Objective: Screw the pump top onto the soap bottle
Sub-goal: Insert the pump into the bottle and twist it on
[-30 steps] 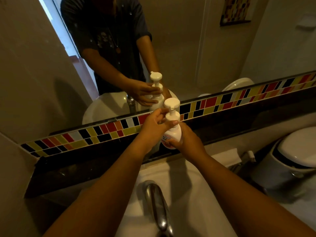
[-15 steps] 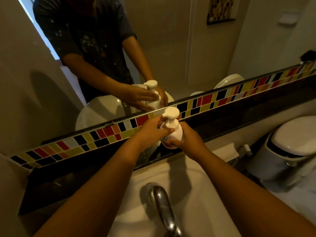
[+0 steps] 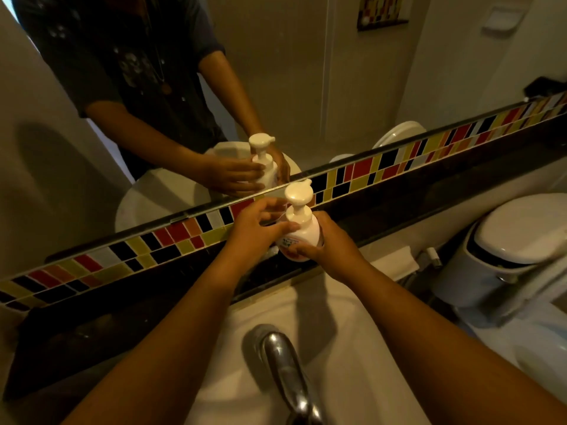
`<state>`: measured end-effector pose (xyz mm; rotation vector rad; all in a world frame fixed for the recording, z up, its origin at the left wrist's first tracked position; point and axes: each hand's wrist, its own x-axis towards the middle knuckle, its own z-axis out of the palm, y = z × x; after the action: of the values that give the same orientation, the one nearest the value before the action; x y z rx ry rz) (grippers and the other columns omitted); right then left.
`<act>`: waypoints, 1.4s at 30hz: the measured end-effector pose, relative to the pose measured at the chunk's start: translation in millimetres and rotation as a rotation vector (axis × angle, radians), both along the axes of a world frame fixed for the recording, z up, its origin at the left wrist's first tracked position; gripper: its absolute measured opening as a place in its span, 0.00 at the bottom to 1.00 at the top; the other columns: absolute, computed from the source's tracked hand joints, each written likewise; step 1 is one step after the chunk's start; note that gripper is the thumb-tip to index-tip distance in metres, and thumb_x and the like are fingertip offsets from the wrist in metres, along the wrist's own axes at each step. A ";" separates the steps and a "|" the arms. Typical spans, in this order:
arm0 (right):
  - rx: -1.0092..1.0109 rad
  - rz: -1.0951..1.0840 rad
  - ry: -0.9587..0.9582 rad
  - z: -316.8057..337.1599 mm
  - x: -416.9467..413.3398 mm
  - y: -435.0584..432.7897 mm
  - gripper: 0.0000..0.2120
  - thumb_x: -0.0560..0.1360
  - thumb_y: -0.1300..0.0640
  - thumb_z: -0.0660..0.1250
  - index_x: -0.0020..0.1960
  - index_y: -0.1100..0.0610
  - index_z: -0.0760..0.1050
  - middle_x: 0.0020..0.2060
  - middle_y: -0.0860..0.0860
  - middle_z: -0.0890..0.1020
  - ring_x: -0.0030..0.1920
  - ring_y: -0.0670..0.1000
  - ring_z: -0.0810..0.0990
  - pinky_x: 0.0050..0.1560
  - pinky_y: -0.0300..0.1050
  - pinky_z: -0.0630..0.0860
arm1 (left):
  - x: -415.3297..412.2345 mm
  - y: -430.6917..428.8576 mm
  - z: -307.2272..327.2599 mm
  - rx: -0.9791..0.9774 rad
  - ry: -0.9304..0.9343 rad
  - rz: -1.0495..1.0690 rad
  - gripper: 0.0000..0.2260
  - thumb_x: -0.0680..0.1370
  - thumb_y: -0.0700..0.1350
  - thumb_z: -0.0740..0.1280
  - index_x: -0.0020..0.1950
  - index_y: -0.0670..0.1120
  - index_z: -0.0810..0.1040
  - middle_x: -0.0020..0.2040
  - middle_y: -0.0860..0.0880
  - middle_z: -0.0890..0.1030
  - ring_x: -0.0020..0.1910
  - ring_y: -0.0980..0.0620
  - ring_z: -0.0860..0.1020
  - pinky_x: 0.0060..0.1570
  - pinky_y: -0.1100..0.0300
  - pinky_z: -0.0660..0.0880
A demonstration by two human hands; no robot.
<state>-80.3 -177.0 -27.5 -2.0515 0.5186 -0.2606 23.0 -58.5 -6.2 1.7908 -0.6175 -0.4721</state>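
Note:
A white soap bottle [image 3: 303, 236] with an orange-printed label is upright at the dark ledge [image 3: 383, 210] behind the sink, right under the mirror. Its white pump top [image 3: 298, 195] sits on the neck, nozzle pointing away to the right. My right hand [image 3: 333, 245] wraps the bottle's lower body from the right. My left hand [image 3: 256, 228] reaches in from the left, thumb and fingertips around the pump's collar, the other fingers spread. The bottle's base is hidden by my hands.
A white sink [image 3: 337, 332] with a chrome tap [image 3: 288, 372] lies below my arms. The mirror [image 3: 276, 87] shows my reflection and a strip of coloured tiles [image 3: 429, 148]. A white lidded bin [image 3: 506, 250] stands at the right, and a folded white towel [image 3: 395, 262] lies on the counter.
The bottle has come lower and sits closer to the ledge. My left hand's fingers have loosened and shifted around the pump collar. My right hand keeps its hold on the bottle.

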 end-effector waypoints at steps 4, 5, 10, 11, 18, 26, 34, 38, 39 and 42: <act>-0.002 -0.012 0.012 5.1 0.0 1.0 0.31 0.68 0.50 0.73 0.67 0.53 0.65 0.64 0.55 0.76 0.63 0.56 0.75 0.62 0.58 0.75 | 2.8 6.6 3.1 0.032 -0.085 -0.060 0.17 0.73 0.45 0.71 0.62 0.52 0.77 0.57 0.54 0.81 0.57 0.57 0.79 0.55 0.59 0.77; -0.002 -0.015 0.026 5.0 -0.1 0.8 0.31 0.68 0.50 0.73 0.67 0.53 0.65 0.64 0.56 0.76 0.63 0.56 0.75 0.62 0.58 0.75 | 2.6 6.3 2.3 0.043 -0.092 -0.075 0.18 0.73 0.45 0.72 0.62 0.52 0.77 0.59 0.54 0.81 0.59 0.57 0.78 0.55 0.60 0.76; 0.126 -0.048 0.087 5.1 11.6 4.8 0.29 0.73 0.64 0.68 0.70 0.67 0.61 0.68 0.65 0.69 0.69 0.61 0.69 0.68 0.51 0.65 | -5.2 -11.0 5.5 0.129 -0.045 -0.129 0.30 0.69 0.49 0.76 0.69 0.54 0.70 0.65 0.52 0.76 0.65 0.49 0.73 0.56 0.56 0.74; 0.145 -0.043 0.105 5.5 11.9 5.3 0.28 0.74 0.64 0.67 0.70 0.67 0.61 0.68 0.65 0.69 0.69 0.61 0.69 0.68 0.50 0.65 | -7.6 -16.6 7.4 0.171 -0.048 -0.113 0.32 0.69 0.49 0.76 0.70 0.51 0.69 0.67 0.49 0.75 0.67 0.46 0.72 0.60 0.51 0.73; 0.101 -0.021 0.027 3.6 0.0 3.9 0.31 0.70 0.54 0.72 0.69 0.56 0.64 0.66 0.57 0.73 0.66 0.57 0.73 0.66 0.53 0.71 | -3.4 -16.4 3.3 0.134 -0.116 -0.049 0.29 0.67 0.49 0.77 0.66 0.51 0.72 0.65 0.48 0.76 0.64 0.47 0.74 0.56 0.53 0.75; 0.126 -0.049 0.053 7.1 4.8 5.0 0.31 0.72 0.59 0.70 0.71 0.60 0.61 0.68 0.62 0.71 0.67 0.58 0.71 0.68 0.55 0.69 | -5.1 -10.2 3.8 0.162 -0.147 -0.034 0.27 0.69 0.49 0.76 0.66 0.52 0.73 0.65 0.48 0.77 0.64 0.47 0.74 0.53 0.55 0.75; 0.166 0.007 0.052 6.9 7.2 4.3 0.31 0.73 0.64 0.68 0.72 0.64 0.58 0.70 0.64 0.67 0.70 0.61 0.67 0.70 0.56 0.65 | -2.7 -13.4 10.5 0.158 -0.078 -0.108 0.27 0.71 0.46 0.74 0.69 0.51 0.71 0.66 0.47 0.77 0.65 0.46 0.74 0.61 0.47 0.74; 0.110 0.049 0.029 8.6 3.3 -1.4 0.31 0.71 0.56 0.71 0.70 0.56 0.62 0.67 0.58 0.72 0.67 0.58 0.72 0.67 0.58 0.71 | 0.0 -13.0 14.5 0.192 -0.088 -0.170 0.27 0.73 0.47 0.72 0.71 0.52 0.69 0.68 0.47 0.75 0.67 0.46 0.73 0.64 0.47 0.72; 0.116 0.069 0.027 10.6 3.1 -2.2 0.30 0.71 0.56 0.71 0.69 0.55 0.62 0.67 0.57 0.72 0.67 0.57 0.72 0.66 0.56 0.72 | 1.3 -13.2 14.8 0.202 -0.090 -0.182 0.27 0.73 0.47 0.72 0.71 0.52 0.68 0.68 0.47 0.75 0.67 0.46 0.72 0.64 0.47 0.72; 0.121 0.100 0.023 13.3 2.9 -5.9 0.29 0.72 0.57 0.70 0.69 0.54 0.62 0.66 0.56 0.72 0.66 0.56 0.72 0.62 0.51 0.72 | 5.0 -13.9 16.0 0.231 -0.100 -0.215 0.27 0.74 0.47 0.71 0.71 0.52 0.67 0.69 0.47 0.74 0.68 0.46 0.72 0.64 0.47 0.71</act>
<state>-77.4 -182.9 -14.2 -1.9580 0.4344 -0.1429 28.0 -72.4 9.8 1.9855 -0.8594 -0.6225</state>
